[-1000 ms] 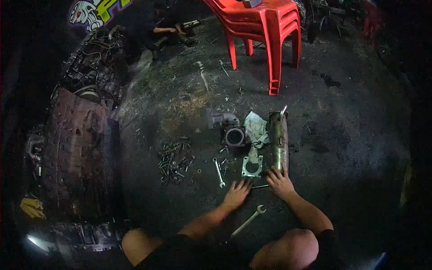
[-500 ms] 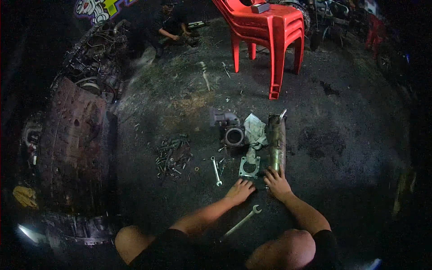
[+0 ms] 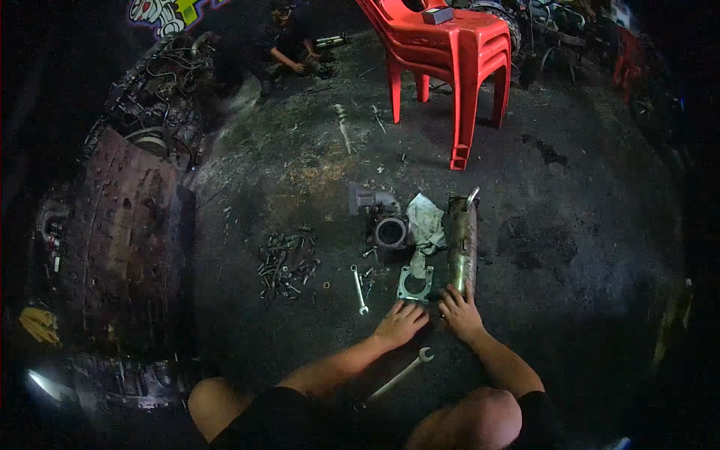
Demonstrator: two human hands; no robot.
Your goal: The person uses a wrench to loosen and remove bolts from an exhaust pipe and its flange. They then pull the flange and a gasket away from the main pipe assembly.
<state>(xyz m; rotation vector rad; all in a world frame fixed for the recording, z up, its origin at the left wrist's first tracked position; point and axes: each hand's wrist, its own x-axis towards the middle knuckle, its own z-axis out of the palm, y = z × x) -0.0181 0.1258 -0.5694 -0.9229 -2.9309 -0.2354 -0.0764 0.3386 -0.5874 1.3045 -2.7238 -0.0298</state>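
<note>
My left hand (image 3: 403, 325) is low over the floor with its fingers apart, at the near edge of a square metal flange plate (image 3: 414, 285) with a large round hole. Any small part beneath those fingers is hidden. My right hand (image 3: 461, 313) has its fingers spread, and its fingertips rest on the near end of a long metal cylinder (image 3: 463, 240) with a short pipe at its far end. Left of the cylinder lie a crumpled pale rag (image 3: 426, 223) and a cast metal elbow housing (image 3: 390, 232) with a round opening.
A combination wrench (image 3: 359, 290) lies left of the plate, and a larger wrench (image 3: 401, 373) between my knees. Farther left is a pile of bolts (image 3: 286, 262). Stacked red chairs (image 3: 469, 52) stand ahead. A rusty engine assembly (image 3: 127, 240) fills the left side. Another person (image 3: 289, 52) sits far off.
My left hand has shifted slightly, its fingers still by the plate. My right hand stays at the cylinder's near end. The whole view has dipped a little.
</note>
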